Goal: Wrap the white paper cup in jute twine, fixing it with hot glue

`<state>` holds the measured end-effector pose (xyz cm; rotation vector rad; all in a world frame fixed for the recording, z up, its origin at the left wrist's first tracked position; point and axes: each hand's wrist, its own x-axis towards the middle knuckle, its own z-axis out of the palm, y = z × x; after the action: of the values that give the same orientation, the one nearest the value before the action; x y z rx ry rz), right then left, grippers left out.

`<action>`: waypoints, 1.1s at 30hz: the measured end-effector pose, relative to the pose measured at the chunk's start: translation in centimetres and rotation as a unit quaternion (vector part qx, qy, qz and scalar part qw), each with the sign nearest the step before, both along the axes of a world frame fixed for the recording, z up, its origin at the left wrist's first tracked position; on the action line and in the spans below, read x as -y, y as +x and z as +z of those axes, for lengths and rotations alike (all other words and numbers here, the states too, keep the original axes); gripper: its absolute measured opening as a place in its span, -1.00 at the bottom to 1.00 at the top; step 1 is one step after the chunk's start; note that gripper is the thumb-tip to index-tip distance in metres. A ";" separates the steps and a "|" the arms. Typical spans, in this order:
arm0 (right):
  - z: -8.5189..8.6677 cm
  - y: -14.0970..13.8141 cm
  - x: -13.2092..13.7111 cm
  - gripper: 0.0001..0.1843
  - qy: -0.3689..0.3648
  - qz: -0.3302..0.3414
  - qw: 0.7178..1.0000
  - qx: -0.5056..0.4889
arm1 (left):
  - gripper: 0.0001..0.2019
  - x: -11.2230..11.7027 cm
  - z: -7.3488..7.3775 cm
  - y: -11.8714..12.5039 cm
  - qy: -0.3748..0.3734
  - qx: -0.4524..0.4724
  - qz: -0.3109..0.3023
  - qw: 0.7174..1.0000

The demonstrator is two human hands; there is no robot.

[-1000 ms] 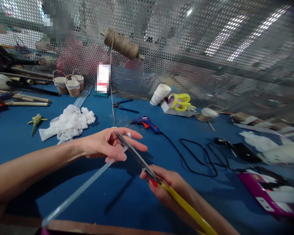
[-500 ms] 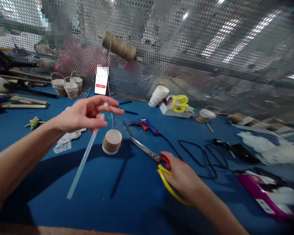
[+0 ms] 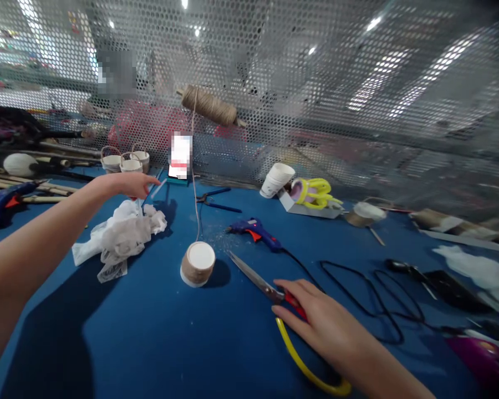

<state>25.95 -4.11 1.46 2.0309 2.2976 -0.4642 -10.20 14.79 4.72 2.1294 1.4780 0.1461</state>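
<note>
While the right hand [image 3: 320,318] lies flat over the red-and-yellow handles of the scissors [image 3: 253,279], gripping or merely resting I can't tell, the slim steel blades sit closed on the blue counter [image 3: 149,343], pointing up-left. Near the tips there's a round jute-wrapped cup [image 3: 197,264], white on top, its twine rising to the spool [image 3: 210,105] on the perforated mesh. Far left, the left hand [image 3: 131,184] is pinched on a clear glue stick [image 3: 158,188], above crumpled white lace [image 3: 120,233], near small woven baskets [image 3: 125,162].
</note>
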 end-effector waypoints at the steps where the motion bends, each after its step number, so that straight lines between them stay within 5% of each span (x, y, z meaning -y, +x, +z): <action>1: 0.2 0.0 -0.1 -0.56 0.009 0.000 1.000 -0.016 | -0.43 0.0 0.1 -0.2 0.016 0.003 0.003 1.000; 7: 3.2 -1.8 -1.1 -0.67 0.059 -0.021 0.983 -0.175 | -0.69 3.0 3.8 0.5 0.108 0.080 -0.021 0.991; 12: 5.2 -4.9 -2.7 -0.62 0.028 0.020 0.926 -0.375 | -0.79 7.4 6.6 6.2 0.128 0.313 -0.047 0.940; 15: 4.9 -6.7 -2.8 -0.63 -0.009 0.077 0.903 -0.423 | -0.81 9.3 5.6 9.9 0.112 0.370 -0.089 0.918; 19: 4.1 -7.4 -2.3 -0.80 -0.058 0.084 0.891 -0.442 | -0.82 10.3 3.1 12.0 0.068 0.450 -0.064 0.888; 23: 3.6 -4.6 -4.3 -0.81 0.076 -0.009 0.884 -0.462 | -0.68 10.9 2.1 11.6 -0.009 0.564 -0.043 0.824; 26: 2.6 -1.0 -7.3 -0.87 0.169 -0.150 0.924 -0.309 | -0.79 12.7 2.3 11.3 -0.078 0.528 -0.068 0.843; 29: 0.8 1.7 -9.7 -0.84 0.129 -0.198 0.945 -0.227 | -0.87 15.6 2.0 11.8 -0.231 0.467 -0.137 0.843; 33: -1.7 2.6 -10.6 -0.72 0.048 -0.198 0.967 -0.151 | -0.90 18.8 -0.8 13.9 -0.392 0.404 -0.136 0.815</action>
<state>28.51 6.48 -0.20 2.6477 2.0834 -0.7413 3.68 -4.05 3.95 1.2875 0.5501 0.2427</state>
